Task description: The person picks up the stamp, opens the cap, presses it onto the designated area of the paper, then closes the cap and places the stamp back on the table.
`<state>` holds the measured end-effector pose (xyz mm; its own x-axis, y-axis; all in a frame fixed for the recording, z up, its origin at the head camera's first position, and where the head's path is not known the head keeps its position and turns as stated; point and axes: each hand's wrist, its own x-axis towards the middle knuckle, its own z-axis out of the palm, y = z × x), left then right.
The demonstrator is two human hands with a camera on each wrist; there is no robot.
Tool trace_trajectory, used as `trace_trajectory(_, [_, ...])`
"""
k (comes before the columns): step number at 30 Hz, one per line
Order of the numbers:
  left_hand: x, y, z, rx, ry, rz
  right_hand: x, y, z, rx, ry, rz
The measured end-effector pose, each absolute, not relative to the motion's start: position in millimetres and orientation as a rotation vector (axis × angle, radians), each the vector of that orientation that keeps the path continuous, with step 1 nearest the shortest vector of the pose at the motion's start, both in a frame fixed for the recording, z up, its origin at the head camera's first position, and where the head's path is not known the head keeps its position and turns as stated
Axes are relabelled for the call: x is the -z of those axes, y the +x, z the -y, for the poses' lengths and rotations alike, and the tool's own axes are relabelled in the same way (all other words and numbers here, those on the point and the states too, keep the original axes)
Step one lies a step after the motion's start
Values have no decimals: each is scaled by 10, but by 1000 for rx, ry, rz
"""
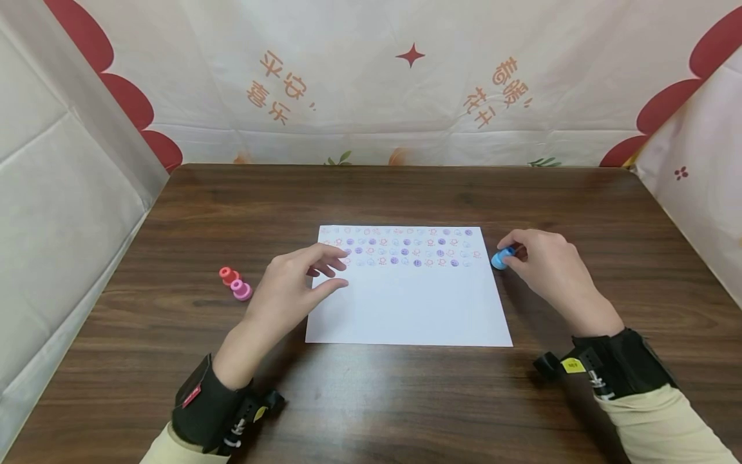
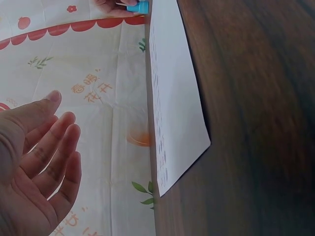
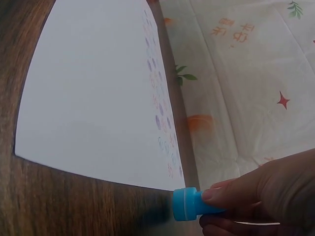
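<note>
A white sheet of paper [image 1: 406, 303] lies on the table, its upper part covered with rows of small red, purple and blue stamped prints. My right hand [image 1: 547, 267] pinches a blue toy stamp [image 3: 184, 204] by its narrow end, just off the sheet's right edge. Over the sheet's left edge hovers my left hand [image 1: 295, 280], fingers loosely bent and thumb apart, with nothing between them. In the left wrist view the same left hand [image 2: 42, 162] shows an empty palm.
To the left of the sheet stand a red stamp [image 1: 228, 276] and a pink stamp [image 1: 241, 290], side by side. The brown wooden table [image 1: 377, 399] ends at a printed white cloth [image 1: 359, 77] behind it. Both wrists wear black straps.
</note>
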<state>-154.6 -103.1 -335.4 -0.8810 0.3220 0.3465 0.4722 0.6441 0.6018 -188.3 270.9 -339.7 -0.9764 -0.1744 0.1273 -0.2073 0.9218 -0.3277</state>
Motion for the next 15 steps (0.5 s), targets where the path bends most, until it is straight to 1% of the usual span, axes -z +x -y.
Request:
trace_trajectory(10, [3362,-1555,1049,1046,-649,2654,3429,-1850,-2734,-488,296,3025])
trace_trajectory(15, [3355,-1562,1053,1029,-644,2654,3370,-1835,-2733,-418,284,3050])
